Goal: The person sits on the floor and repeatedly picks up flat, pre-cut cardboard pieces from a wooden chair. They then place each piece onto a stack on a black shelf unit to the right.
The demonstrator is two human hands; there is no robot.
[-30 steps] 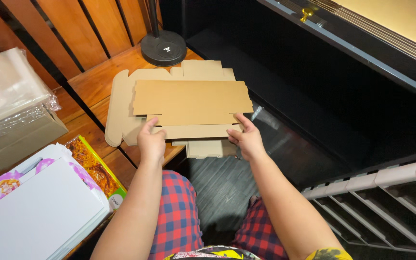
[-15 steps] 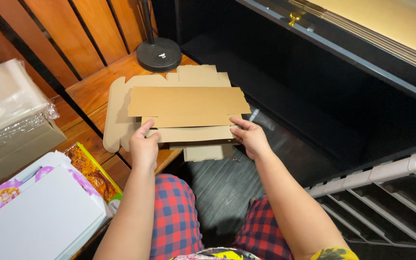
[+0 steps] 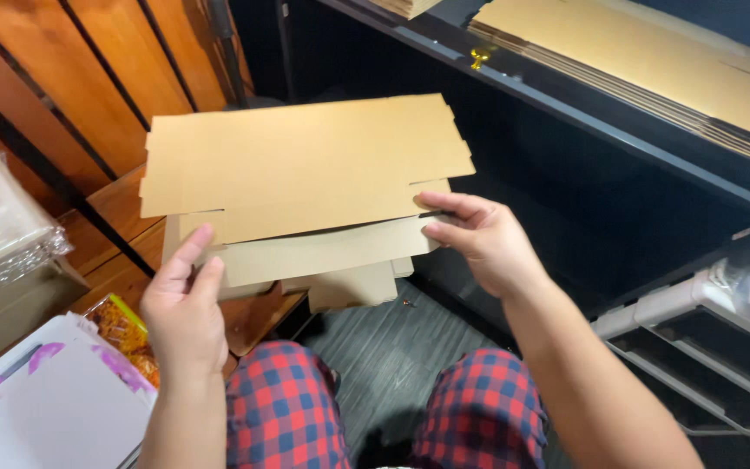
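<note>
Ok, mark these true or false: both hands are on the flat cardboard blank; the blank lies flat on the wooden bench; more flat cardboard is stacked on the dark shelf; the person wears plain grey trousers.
1. Both hands are on the cardboard blank: true. The left hand grips its near left edge, the right hand its right edge.
2. The blank lies flat on the wooden bench: false. It is held up, tilted, above it.
3. More flat cardboard is stacked on the dark shelf: true.
4. Plain grey trousers: false. The checked trousers are red and blue.

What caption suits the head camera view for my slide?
Both hands, left hand and right hand, hold a flat folded cardboard box blank above red plaid shorts.
</note>
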